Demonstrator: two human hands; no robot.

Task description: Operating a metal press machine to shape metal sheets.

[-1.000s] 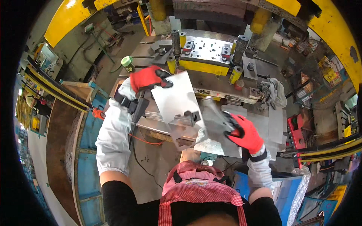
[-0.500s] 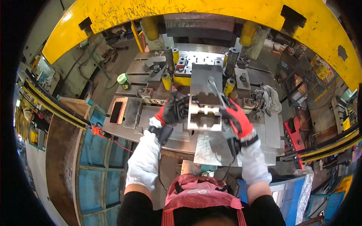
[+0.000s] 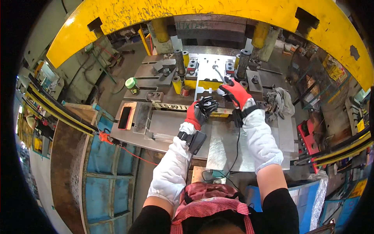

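Note:
My right hand (image 3: 236, 93), in a red and black glove, is closed round a thin metal rod tool (image 3: 219, 72) with a rounded end. The tool's tip rests over a bright flat metal plate (image 3: 210, 64) lying on the die between the guide posts. Cutouts show toward the plate's near end, partly hidden by my hands. Just short of that end is my left hand (image 3: 203, 109), gloved in the same way, with its fingers stretched out and apart. Nothing shows in its grip.
Dark guide posts (image 3: 242, 64) and yellow cylinders (image 3: 176, 84) flank the die. A yellow press frame (image 3: 187, 15) arches above. On the left lie a phone (image 3: 125, 117) and a green-lidded jar (image 3: 132, 85). A grey rag (image 3: 280, 102) lies right; stacked sheets (image 3: 167, 125) sit in front.
A sheet with cutouts, held up near me between both hands, has gone forward onto the die. Both hands moved away from me; the left also shifted right. The rod tool stays in my right hand.

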